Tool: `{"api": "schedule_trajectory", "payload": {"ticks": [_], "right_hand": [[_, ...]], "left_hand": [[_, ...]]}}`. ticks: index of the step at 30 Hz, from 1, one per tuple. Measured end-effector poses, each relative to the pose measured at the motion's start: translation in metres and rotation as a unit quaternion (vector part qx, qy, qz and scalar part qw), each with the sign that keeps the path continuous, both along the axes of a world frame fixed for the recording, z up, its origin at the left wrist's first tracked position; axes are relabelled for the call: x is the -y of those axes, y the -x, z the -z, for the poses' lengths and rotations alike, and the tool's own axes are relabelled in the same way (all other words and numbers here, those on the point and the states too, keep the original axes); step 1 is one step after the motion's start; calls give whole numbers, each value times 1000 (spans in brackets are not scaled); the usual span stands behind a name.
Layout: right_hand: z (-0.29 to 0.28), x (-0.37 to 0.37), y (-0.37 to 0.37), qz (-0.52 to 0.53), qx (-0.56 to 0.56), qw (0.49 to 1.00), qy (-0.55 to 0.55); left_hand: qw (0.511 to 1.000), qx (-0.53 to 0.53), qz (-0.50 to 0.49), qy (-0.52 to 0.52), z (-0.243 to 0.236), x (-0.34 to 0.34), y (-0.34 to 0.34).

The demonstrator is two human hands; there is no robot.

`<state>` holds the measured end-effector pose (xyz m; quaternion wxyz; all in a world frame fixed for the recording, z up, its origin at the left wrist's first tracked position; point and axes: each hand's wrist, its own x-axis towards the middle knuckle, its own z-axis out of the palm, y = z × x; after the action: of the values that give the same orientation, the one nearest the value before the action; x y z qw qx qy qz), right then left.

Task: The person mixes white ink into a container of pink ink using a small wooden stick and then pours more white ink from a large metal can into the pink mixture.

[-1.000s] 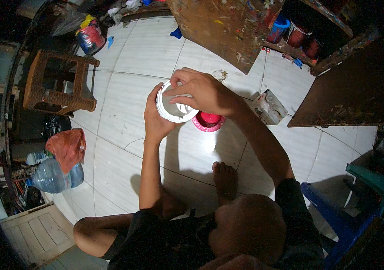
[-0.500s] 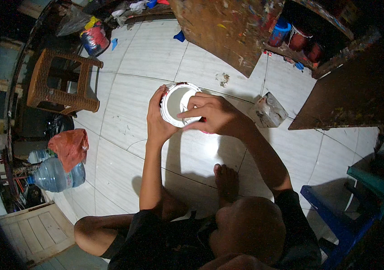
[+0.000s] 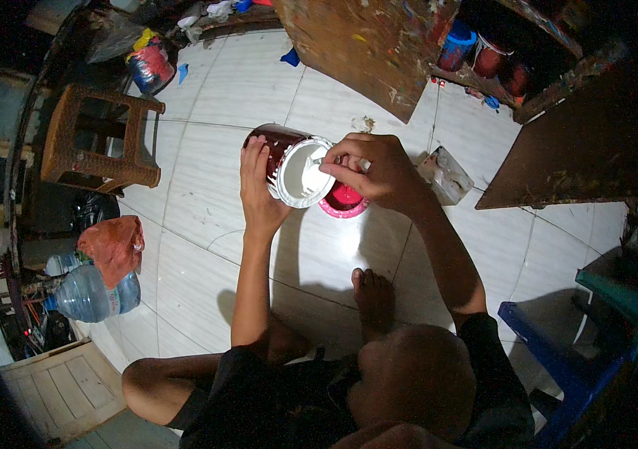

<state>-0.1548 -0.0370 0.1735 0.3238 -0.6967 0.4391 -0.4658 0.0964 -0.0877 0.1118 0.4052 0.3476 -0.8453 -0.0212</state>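
My left hand (image 3: 257, 176) is wrapped round the side of a dark red paint tub (image 3: 278, 144), holding it tilted with its mouth facing me. White material coats the tub's rim, and a bright white patch shows inside. At the right edge of the mouth, my right hand (image 3: 371, 172) is closed in a pinch. Whatever its fingers grip is too hard to make out. Partly hidden under the tub and that hand, a second container (image 3: 343, 213) with a pink-smeared rim and bright pink paint inside stands on the floor.
To the right lies a stained, pale block-like container (image 3: 446, 176). A brown woven-pattern stool (image 3: 98, 138) is on the left, above an orange-red bag (image 3: 113, 247) and a large water bottle (image 3: 90, 292). Brown boards (image 3: 371, 52) stand beyond; blue plastic furniture (image 3: 558, 359) is at right.
The tub has tipped so that its dark red side shows. My right hand has drawn back a little from the mouth and its fingers have closed. More of the pink container is visible.
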Motion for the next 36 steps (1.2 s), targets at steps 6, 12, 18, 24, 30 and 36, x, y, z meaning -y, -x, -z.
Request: {"api": "schedule_trajectory", "payload": {"ticks": [6, 12, 18, 24, 30, 36], "right_hand": [[12, -11, 1, 71, -24, 997, 35], [9, -23, 6, 126, -67, 989, 44], [11, -29, 7, 127, -63, 986, 83], [6, -33, 7, 134, -35, 989, 57], [7, -33, 8, 131, -34, 989, 68], [8, -32, 7, 130, -5, 990, 58]], "left_hand": [[998, 19, -3, 56, 5, -1, 3], [995, 36, 3, 97, 4, -1, 7], [993, 42, 2, 112, 3, -1, 9], [992, 45, 8, 116, 0, -3, 8], [992, 47, 15, 115, -2, -5, 7], [991, 60, 18, 122, 0, -2, 3]]}}
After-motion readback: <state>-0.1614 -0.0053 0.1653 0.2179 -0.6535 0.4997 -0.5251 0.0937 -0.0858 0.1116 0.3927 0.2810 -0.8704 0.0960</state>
